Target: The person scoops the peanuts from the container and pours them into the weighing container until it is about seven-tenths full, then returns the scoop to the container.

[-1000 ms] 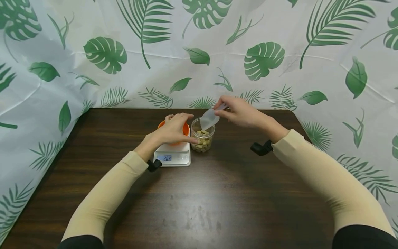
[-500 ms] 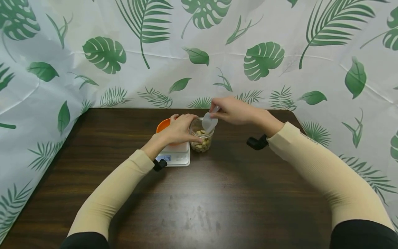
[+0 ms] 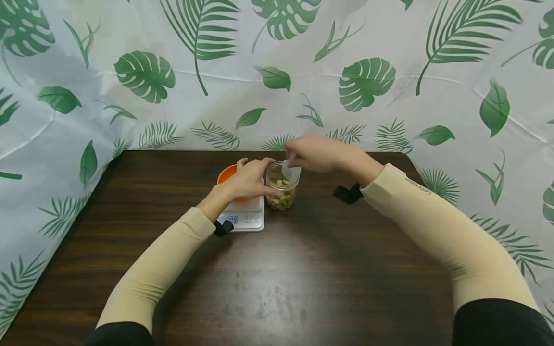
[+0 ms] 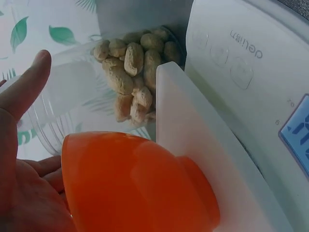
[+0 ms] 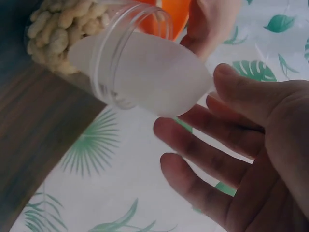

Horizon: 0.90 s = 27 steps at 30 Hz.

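Observation:
A clear jar (image 3: 276, 188) of unshelled peanuts (image 4: 133, 63) stands on the table beside a white kitchen scale (image 3: 253, 222). My left hand (image 3: 248, 182) spans the jar near its rim, with the thumb on the near side and fingers on the far side. My right hand (image 3: 322, 153) pinches the handle of a translucent white scoop (image 5: 159, 72) between thumb and index finger; the other fingers spread loosely. The scoop's blade passes through the jar's mouth, its tip at the peanuts. An orange bowl (image 4: 130, 179) sits on the scale, partly hidden behind my left hand in the head view.
The dark wooden table (image 3: 277, 269) ends just behind the jar and scale. Behind it hangs a white leaf-print cloth (image 3: 311, 77). The scale's lit display (image 3: 232, 220) faces me, partly covered by the black wrist mount (image 3: 223, 228).
My left hand has moved right from over the bowl to the jar. My right hand has shifted left, and the scoop has gone deeper into the jar at a steeper angle.

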Each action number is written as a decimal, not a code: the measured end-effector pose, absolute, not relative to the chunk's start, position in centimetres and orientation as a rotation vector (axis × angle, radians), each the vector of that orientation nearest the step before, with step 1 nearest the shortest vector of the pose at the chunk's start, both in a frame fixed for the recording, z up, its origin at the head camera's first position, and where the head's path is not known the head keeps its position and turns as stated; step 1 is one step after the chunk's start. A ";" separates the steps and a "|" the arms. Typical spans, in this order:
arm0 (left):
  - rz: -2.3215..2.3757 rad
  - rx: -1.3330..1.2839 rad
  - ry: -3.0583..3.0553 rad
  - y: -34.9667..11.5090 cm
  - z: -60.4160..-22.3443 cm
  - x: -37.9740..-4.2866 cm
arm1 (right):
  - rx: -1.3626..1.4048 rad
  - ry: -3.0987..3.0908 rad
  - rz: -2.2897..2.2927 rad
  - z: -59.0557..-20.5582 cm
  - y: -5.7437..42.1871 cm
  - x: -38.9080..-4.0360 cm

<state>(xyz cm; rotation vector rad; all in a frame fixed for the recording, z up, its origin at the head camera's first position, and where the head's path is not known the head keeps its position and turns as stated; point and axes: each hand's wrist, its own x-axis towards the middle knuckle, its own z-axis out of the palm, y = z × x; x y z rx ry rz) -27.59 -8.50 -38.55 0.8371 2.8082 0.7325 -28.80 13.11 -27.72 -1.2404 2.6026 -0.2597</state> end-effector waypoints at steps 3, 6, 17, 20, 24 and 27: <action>0.727 0.840 2.814 -8.3 -38.8 -27.6 | -1.217 2.602 -0.174 -27.7 12.4 -28.6; 0.729 0.838 2.813 -8.2 -39.0 -27.6 | -1.188 2.593 -0.077 -27.8 11.6 -28.6; 0.759 0.846 2.786 -8.2 -39.2 -27.7 | -1.225 2.470 -0.207 -30.4 11.8 -29.9; 0.763 0.854 2.784 -8.2 -39.2 -27.8 | -1.259 2.445 -0.357 -30.9 12.5 -30.2; 0.764 0.857 2.784 -8.4 -39.1 -28.0 | -1.292 2.461 -0.503 -31.1 13.2 -30.5; 0.766 0.856 2.787 -8.5 -39.1 -28.1 | -1.365 2.484 -0.526 -31.7 13.2 -30.5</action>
